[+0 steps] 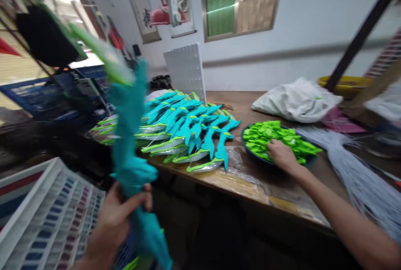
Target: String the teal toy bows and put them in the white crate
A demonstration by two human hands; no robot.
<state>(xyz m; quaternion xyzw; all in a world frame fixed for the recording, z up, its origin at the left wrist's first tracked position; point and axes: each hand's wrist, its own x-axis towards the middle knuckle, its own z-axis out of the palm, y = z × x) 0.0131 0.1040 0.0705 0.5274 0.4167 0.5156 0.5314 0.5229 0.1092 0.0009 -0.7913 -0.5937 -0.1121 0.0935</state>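
My left hand (pixel 117 215) grips a teal toy bow (pixel 131 153) upright by its middle | my right hand (pixel 282 155), fingers loosely curled, rests on green pieces (pixel 275 136) in a dark bowl (pixel 310 162) | finished bows (pixel 188 132) fanned on the table (pixel 250 178)

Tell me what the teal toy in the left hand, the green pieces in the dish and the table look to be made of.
Teal toy: likely moulded plastic, smooth, uniform colour; blurred, so unsure.
Green pieces under the right hand: probably plastic, bright, glossy, identical small shapes.
Table: seemingly wood, brown, worn, with a shiny film or tape on top.
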